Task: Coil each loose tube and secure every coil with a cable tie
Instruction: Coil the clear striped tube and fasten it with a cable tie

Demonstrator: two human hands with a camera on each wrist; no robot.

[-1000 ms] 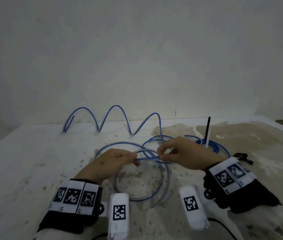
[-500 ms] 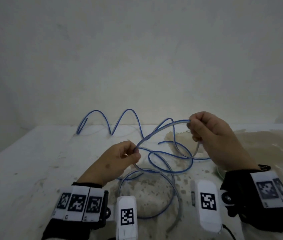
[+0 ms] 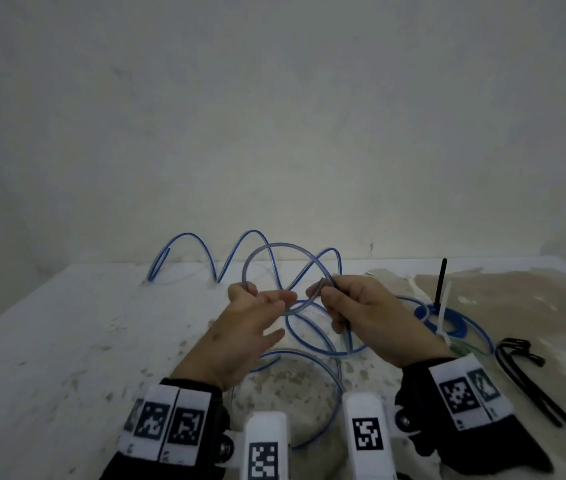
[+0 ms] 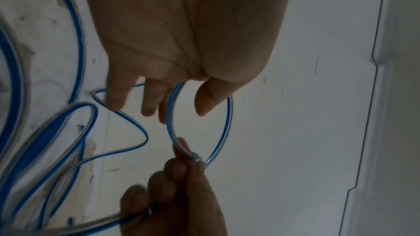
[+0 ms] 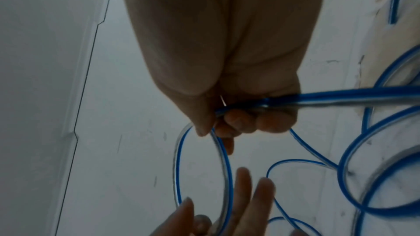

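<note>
A clear tube with a blue stripe (image 3: 274, 244) forms a small upright loop between my hands, and the rest trails in loose loops over the table (image 3: 67, 341). My right hand (image 3: 325, 289) grips the tube near its cut end, thumb against curled fingers (image 5: 236, 123), with a second strand running through the fist. My left hand (image 3: 267, 296) has straight fingers, and the loop (image 4: 228, 123) passes between its thumb (image 4: 204, 103) and fingers without being pinched. The two hands sit almost fingertip to fingertip above the table's middle.
A second blue tube (image 3: 202, 244) lies in wavy arcs along the wall at the back. To the right lies a tied blue coil (image 3: 454, 323) with a black tie (image 3: 442, 282) and a white tie (image 3: 443, 317) sticking up. Loose black cable ties (image 3: 531, 372) lie further right.
My right hand came down and leftward from its raised position, bringing the tube round into a small loop at the left hand. The left hand's pinch opened into straight fingers.
</note>
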